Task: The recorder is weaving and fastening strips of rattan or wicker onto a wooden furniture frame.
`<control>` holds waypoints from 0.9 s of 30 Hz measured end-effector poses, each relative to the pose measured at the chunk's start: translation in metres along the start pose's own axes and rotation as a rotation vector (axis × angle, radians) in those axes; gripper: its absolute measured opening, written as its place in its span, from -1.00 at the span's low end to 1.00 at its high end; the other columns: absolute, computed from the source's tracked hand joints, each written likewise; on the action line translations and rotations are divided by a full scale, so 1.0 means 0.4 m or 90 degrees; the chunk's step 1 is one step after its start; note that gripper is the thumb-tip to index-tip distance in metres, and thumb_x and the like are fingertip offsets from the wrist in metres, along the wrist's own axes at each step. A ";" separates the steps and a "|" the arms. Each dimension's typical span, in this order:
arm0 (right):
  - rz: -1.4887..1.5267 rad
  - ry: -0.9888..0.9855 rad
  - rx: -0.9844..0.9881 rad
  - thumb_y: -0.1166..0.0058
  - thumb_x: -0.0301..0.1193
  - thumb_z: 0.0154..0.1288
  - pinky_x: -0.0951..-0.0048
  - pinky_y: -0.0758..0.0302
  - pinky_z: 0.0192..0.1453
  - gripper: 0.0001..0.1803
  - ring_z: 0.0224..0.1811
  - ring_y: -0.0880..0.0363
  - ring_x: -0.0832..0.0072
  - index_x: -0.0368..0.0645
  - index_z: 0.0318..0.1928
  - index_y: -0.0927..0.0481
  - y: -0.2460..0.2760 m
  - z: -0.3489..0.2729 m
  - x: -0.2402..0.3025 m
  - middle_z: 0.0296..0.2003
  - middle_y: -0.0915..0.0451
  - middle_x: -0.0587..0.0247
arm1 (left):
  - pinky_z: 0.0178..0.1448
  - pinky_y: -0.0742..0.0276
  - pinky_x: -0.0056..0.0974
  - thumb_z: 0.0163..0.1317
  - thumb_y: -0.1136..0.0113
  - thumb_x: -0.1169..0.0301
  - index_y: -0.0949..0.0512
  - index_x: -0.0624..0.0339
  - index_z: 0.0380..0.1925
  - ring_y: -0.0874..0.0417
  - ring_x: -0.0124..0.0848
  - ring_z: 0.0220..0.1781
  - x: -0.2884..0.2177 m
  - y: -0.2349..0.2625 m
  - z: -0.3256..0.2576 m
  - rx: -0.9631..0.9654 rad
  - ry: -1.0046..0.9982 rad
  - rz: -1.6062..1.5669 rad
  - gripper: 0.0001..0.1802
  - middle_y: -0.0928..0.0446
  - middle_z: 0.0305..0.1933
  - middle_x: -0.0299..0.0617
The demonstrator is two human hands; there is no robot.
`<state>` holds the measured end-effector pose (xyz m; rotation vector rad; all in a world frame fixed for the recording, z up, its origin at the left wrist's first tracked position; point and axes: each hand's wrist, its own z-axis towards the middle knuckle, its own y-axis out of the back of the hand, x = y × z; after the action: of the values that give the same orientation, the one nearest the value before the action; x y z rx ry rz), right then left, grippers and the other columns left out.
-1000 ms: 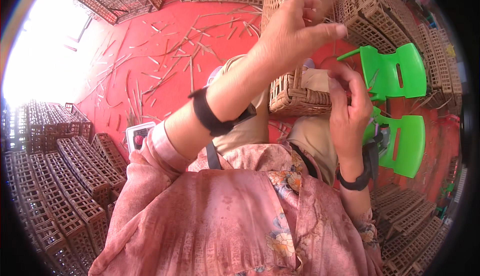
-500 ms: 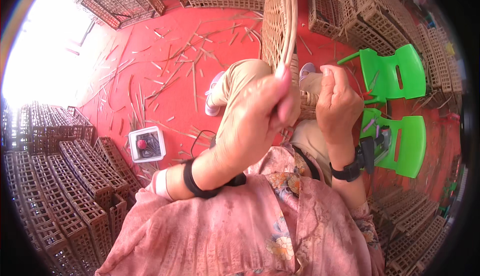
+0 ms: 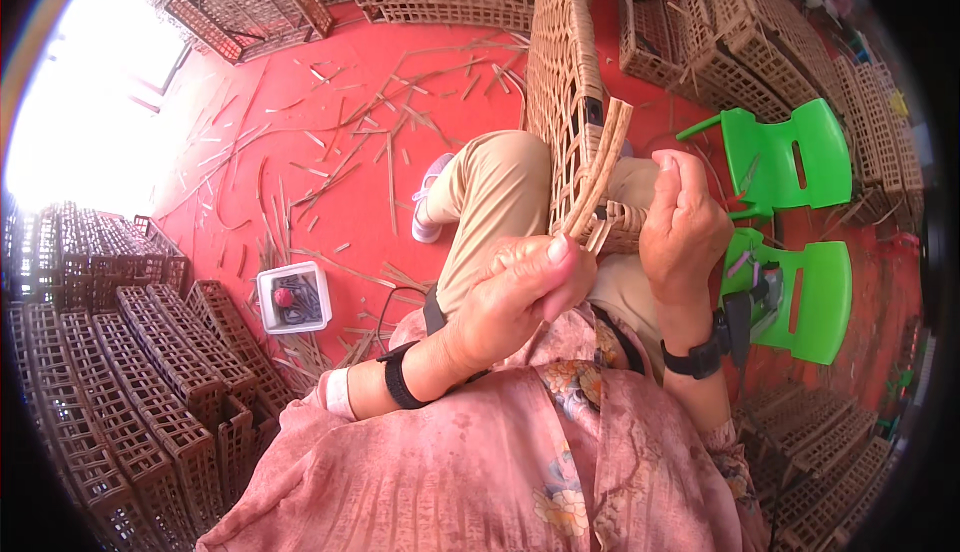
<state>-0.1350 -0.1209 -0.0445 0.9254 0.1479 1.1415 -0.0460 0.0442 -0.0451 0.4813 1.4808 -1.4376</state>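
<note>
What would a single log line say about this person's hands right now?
left hand: pinching cane strips | right hand: steadying woven basket on lap | floor: red, scattered cane offcuts

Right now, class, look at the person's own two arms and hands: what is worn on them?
The left hand is bare, with a black band and a white band at the wrist and a pink patterned sleeve pushed up the forearm. The right hand is bare too, with a black wristwatch above a pink floral sleeve.
</note>
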 end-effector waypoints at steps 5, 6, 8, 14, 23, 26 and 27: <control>0.022 0.000 -0.006 -0.04 -0.46 0.37 0.20 -0.59 -0.32 -0.94 -0.37 -0.69 0.15 -0.14 -0.20 -0.55 -0.001 -0.001 0.001 -0.39 -0.70 0.14 | -0.20 -0.26 -0.17 0.54 0.29 0.22 -0.16 0.12 -0.72 -0.20 -0.30 -0.54 0.011 0.014 -0.004 0.018 0.009 0.003 -0.46 -0.21 -0.65 -0.28; 0.021 0.009 -0.016 -0.04 -0.46 0.36 0.20 -0.59 -0.33 -0.95 -0.39 -0.69 0.15 -0.13 -0.21 -0.55 0.004 -0.001 -0.001 -0.41 -0.69 0.14 | -0.20 -0.26 -0.17 0.54 0.29 0.22 -0.16 0.12 -0.72 -0.20 -0.30 -0.54 0.011 0.012 -0.003 0.023 0.012 0.001 -0.46 -0.21 -0.65 -0.28; -0.012 -0.003 -0.005 -0.05 -0.45 0.36 0.19 -0.57 -0.36 -0.96 -0.42 -0.68 0.15 -0.12 -0.22 -0.54 0.010 -0.007 0.000 -0.46 -0.67 0.13 | -0.23 -0.29 -0.18 0.51 0.24 0.25 -0.18 0.14 -0.69 -0.24 -0.31 -0.53 0.012 0.004 0.005 0.028 -0.023 -0.009 -0.50 -0.22 -0.64 -0.26; 0.148 0.031 0.022 -0.13 -0.33 0.35 0.20 -0.50 -0.39 -0.86 -0.48 -0.62 0.18 -0.13 -0.27 -0.54 0.028 0.012 -0.010 -0.55 -0.58 0.13 | -0.35 -0.16 -0.22 0.57 0.31 0.06 -0.22 0.02 -0.71 -0.12 -0.40 -0.64 0.001 0.002 0.028 -0.037 -0.103 -0.056 -0.41 -0.11 -0.73 -0.37; 0.321 -0.290 -0.172 -0.14 -0.33 0.38 0.36 -0.56 -0.03 -0.69 -0.17 -0.62 0.42 -0.27 0.02 -0.56 0.072 -0.057 -0.275 -0.13 -0.62 0.16 | -0.12 -0.34 -0.15 0.60 0.42 0.08 -0.40 0.15 -0.47 -0.37 -0.31 -0.44 -0.069 0.021 0.178 -0.035 -0.166 0.003 -0.45 -0.34 -0.51 -0.22; 0.209 -0.398 -0.153 -0.15 -0.29 0.35 0.34 -0.51 0.02 -0.63 -0.10 -0.62 0.34 -0.26 0.05 -0.56 -0.013 -0.172 -0.597 -0.15 -0.64 0.08 | -0.01 -0.38 -0.15 0.60 0.34 0.11 -0.47 0.23 -0.37 -0.46 -0.25 -0.27 -0.080 0.043 0.214 -0.048 -0.194 0.125 -0.48 -0.43 -0.36 -0.11; 0.101 -0.387 -0.105 -0.15 -0.26 0.34 0.32 -0.49 0.03 -0.60 -0.08 -0.61 0.27 -0.25 0.07 -0.55 -0.040 -0.227 -0.722 -0.14 -0.64 0.03 | -0.03 -0.38 -0.17 0.59 0.32 0.14 -0.48 0.25 -0.35 -0.47 -0.25 -0.27 -0.078 0.061 0.221 -0.048 -0.195 0.165 -0.50 -0.46 -0.35 -0.11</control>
<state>-0.3024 -0.3108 -0.2113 1.1078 -0.5141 0.9533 0.0200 -0.0208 -0.0163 0.3715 1.1762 -1.1866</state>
